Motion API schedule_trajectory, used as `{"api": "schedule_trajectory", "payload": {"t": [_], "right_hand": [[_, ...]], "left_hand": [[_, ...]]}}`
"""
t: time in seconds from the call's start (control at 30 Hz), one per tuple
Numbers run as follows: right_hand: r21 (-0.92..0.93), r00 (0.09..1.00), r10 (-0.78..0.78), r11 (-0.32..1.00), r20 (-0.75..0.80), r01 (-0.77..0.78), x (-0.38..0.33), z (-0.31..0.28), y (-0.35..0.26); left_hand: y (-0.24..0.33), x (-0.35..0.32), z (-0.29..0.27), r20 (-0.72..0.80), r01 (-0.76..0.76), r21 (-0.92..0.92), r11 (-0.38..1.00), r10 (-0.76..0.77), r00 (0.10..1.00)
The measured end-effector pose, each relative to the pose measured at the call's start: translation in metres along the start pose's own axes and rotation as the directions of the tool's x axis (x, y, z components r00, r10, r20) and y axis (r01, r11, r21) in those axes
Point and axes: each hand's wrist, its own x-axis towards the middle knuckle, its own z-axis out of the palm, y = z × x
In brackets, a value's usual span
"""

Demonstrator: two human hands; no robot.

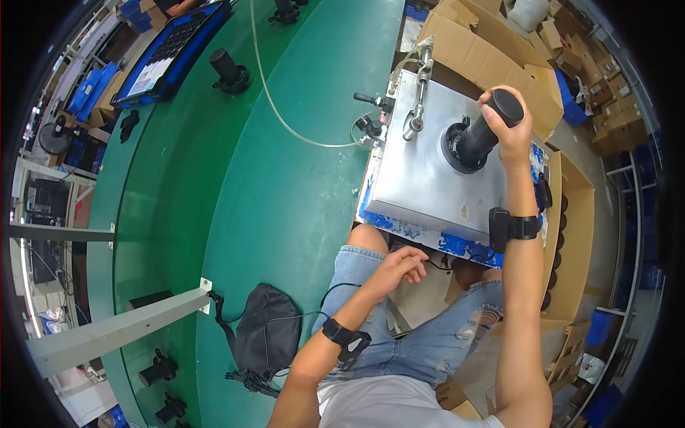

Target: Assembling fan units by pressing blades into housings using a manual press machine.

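My right hand is wrapped round the upper end of a black cylindrical part. The part's wide round base rests on a silvery metal box, and the cylinder leans toward the right. Beside it on the box's left edge stands a metal pneumatic fixture with a small black lever and clear tubing. My left hand hangs above my lap, fingers loosely bent and apart, holding nothing. A thin black cable runs close to its fingertips.
A green work surface runs along my left. It carries a black bag, similar black parts and a blue tray. A grey metal bar juts over it. Cardboard boxes stand behind and right.
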Motion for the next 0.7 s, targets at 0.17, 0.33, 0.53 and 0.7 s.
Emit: {"api": "schedule_trajectory", "payload": {"t": [0.17,0.33,0.53,0.7], "right_hand": [[0.155,0.964,-0.005,0.987,0.268,-0.038,0.019,-0.003,0.005],[0.045,0.994,-0.042,0.998,0.096,0.038,-0.006,0.013,0.018],[-0.162,0.896,-0.127,0.985,-0.425,0.063,-0.032,0.039,0.035],[-0.149,0.909,-0.086,0.988,-0.408,0.026,-0.033,0.029,0.038]], "left_hand": [[-0.006,0.002,0.004,-0.020,-0.021,0.125,0.992,0.024,1.000],[-0.008,0.001,0.003,-0.021,-0.021,0.152,0.988,0.024,0.999],[-0.014,-0.001,0.007,-0.008,-0.037,0.191,0.981,0.040,0.999],[-0.012,0.004,0.006,-0.028,-0.046,0.202,0.978,0.053,0.998]]}}
